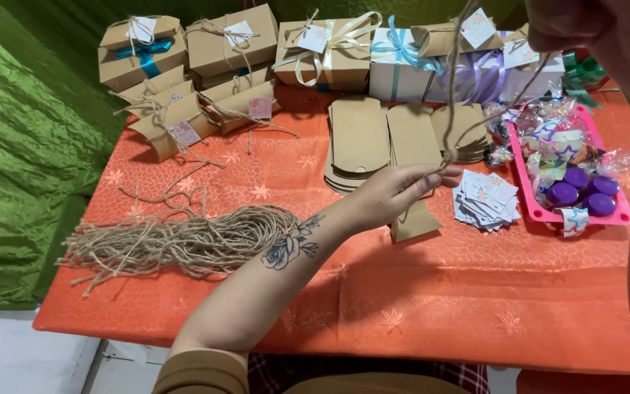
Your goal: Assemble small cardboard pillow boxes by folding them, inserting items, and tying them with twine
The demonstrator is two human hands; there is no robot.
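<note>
the left hand (395,191) was pinching a piece of brown string (455,87) between its thumb and fingers. the pinch was tight on the low end of the string, out over the middle of the table. from there the string went up to the right hand (570,25), which was high near the top edge and close to the camera. that hand was blurry and partly cut off. it looked closed around the top of the string, but i could not tell for sure. a small white paper tag (477,28) hung on the string near the top.

just under the left hand lay a flat brown card box (415,219), not yet folded. next to it on the right was a little pile of white tags (486,198). behind the hand were stacks of more flat brown boxes (359,138).

on the left part of the table lay a big bunch of cut string (176,241), well apart from the hands. on the right was a pink tray (548,214) with wrapped sweets (552,138) and round purple things (581,191) in it.

along the back stood finished gift boxes (231,40), brown and white, tied with string and ribbons.

the table had an orange cloth (432,292) on it. shiny green cloth (16,160) hung on the left side and behind.
</note>
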